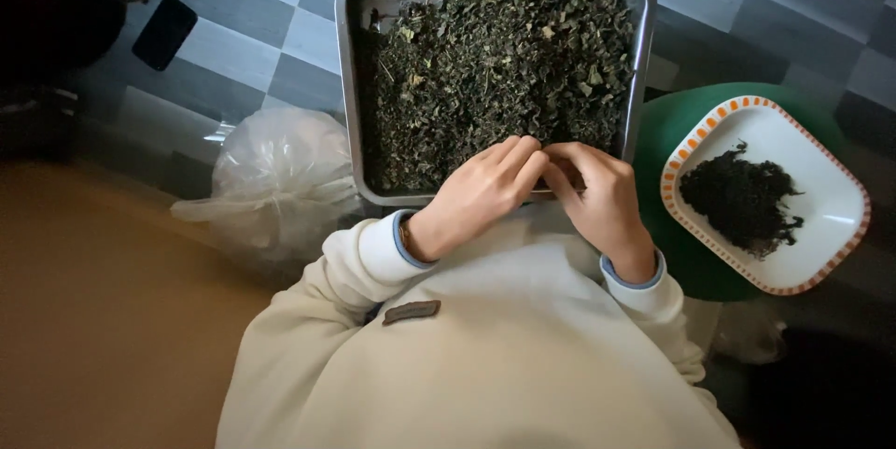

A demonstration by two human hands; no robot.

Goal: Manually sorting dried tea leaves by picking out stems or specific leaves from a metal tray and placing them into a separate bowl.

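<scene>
View: head camera, looking straight down over the person's chest and lap.
Left hand [481,192]: resting at the near edge of the tray, fingers curled together, fingertips meeting those of the other hand; whether a leaf is being pinched between them cannot be told.
Right hand [597,195]: lying just beside the left hand at the same near edge, fingers bent inward and drawn together, tips touching the leaves.
Dried leaves [495,76]: lying as a loose, crumpled layer of dark green, with a few paler flecks and thin stems showing; filling most of the tray, thinning out at the far left corner where bare metal is showing.
Metal tray [347,85]: rectangular, grey, with rounded corners and raised walls; sitting in front of the person, near edge partly hidden under both hands.
Plate [821,197]: squarish, white, with an orange dashed rim; sitting to the right of the tray, apart from it, on a green round surface [681,253].
Dark pile [742,206]: a smaller, blacker heap of leaf matter lying in the middle of the plate.
Plastic bag [280,178]: clear, crumpled, sitting left of the tray on the floor.
Floor [233,48]: tiled in grey checks.
Sleeves [373,253]: cream, with pale blue cuffs showing at both wrists.
</scene>
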